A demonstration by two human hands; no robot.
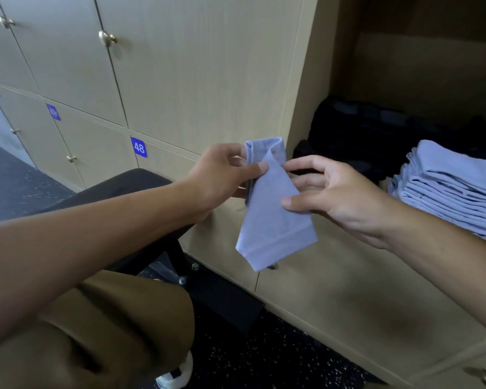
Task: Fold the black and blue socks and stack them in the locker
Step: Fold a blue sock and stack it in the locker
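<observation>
The person's knee in brown trousers [101, 332] is filling the corner at 7 o'clock, nearest to the camera, and behind it a black chair [129, 183] is standing on the speckled floor. Both forearms are reaching forward from there to the middle of the view.

The left hand [222, 178] is pinching the blue sock [272, 217] near its upper folded edge, with the thumb lying on the front of the cloth. The right hand [328, 186] is holding the same sock from the 3 o'clock side, the thumb pressing on the front and the fingers reaching behind. The sock is hanging in the air between them, the cuff end pointing down toward 6 o'clock, and it is partly folded at the top.

At 3 o'clock the open locker [404, 66] is showing a stack of folded blue socks [449, 192], and a pile of black socks [376, 133] is lying deeper, toward 2 o'clock.

In my judgement the fold is now being made. To do it well, the hanging cuff should be brought up to meet the top edge, with the side edges matching, so the piece is getting the same flat shape as those in the stack. The thumbs should be keeping the layers from sliding. Then it may be laid squarely on top of the blue stack, not on the black pile.
</observation>
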